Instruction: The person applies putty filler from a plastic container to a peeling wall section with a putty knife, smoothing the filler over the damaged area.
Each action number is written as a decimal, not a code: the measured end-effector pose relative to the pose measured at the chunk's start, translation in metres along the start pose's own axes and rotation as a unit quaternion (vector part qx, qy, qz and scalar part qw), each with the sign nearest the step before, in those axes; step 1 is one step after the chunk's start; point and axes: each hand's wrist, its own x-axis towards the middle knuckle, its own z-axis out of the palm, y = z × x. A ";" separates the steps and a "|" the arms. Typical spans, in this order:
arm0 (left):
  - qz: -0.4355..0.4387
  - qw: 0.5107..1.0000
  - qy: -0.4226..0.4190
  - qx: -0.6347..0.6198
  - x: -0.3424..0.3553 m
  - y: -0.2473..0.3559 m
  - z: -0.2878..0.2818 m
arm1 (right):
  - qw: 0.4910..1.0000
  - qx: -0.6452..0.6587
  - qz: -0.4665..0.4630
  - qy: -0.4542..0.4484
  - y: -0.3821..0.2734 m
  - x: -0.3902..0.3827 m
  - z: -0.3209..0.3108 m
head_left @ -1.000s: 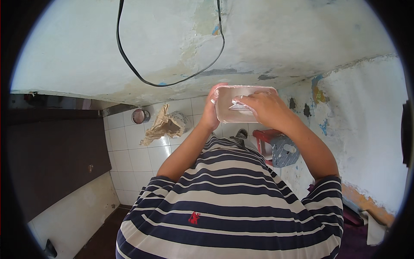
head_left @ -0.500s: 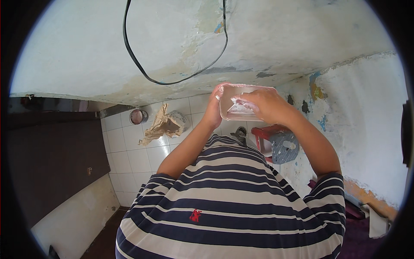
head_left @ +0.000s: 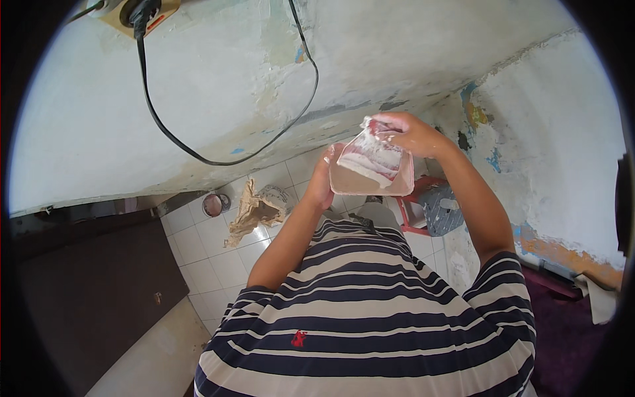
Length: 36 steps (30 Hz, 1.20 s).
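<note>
- Tub point(head_left: 360, 184), pale pink and rectangular, is held up in front of our body, above the tiled floor point(head_left: 208, 248) and on the near side of the far wall point(head_left: 218, 79).
- Our left hand point(head_left: 322, 180) curls round the tub's left end, partly closed, with the tub in its grip; we cannot tell how far the fingers reach underneath.
- Our right hand point(head_left: 407, 134) is bent closed on the far, upper part of a flat blade point(head_left: 376, 151), which tilts over the tub; its handle, if it has one, is hidden from us.
- We judge the tub light and fairly stiff, with thin walls that may flex if squeezed, so a firm hold round one end, supported below, suits it better than pinching the rim.
- White paste point(head_left: 362, 165) coats the blade in streaks and looks soft and wet; we expect it to smear and slide off if the blade tips too far.
- Smears also mark both hands, so we expect some slipperiness; the blade seems thin and is best held at its far end, clear of the coating.
</note>
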 end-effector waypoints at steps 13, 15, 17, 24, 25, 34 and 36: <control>0.116 0.992 0.023 0.043 0.034 -0.021 0.010 | 0.738 0.618 -0.197 0.189 0.133 -0.045 -0.001; 0.108 0.992 0.038 0.053 0.046 -0.033 0.006 | 0.722 0.629 -0.203 0.206 0.125 -0.053 0.006; 0.101 0.990 0.062 0.071 0.056 -0.039 0.010 | 0.703 0.643 -0.206 0.224 0.129 -0.056 0.002; 0.096 0.988 0.025 0.122 0.093 -0.065 0.014 | 0.608 0.739 -0.216 0.193 0.168 -0.048 -0.014; 0.090 0.990 0.027 0.107 0.098 -0.069 0.012 | 0.609 0.738 -0.224 0.186 0.170 -0.046 -0.020; 0.092 0.985 0.115 0.086 0.145 -0.080 0.037 | 0.665 0.692 -0.188 0.211 0.220 -0.037 -0.060; 0.104 0.981 0.131 0.094 0.159 -0.078 0.036 | 0.673 0.672 -0.163 0.263 0.216 -0.031 -0.057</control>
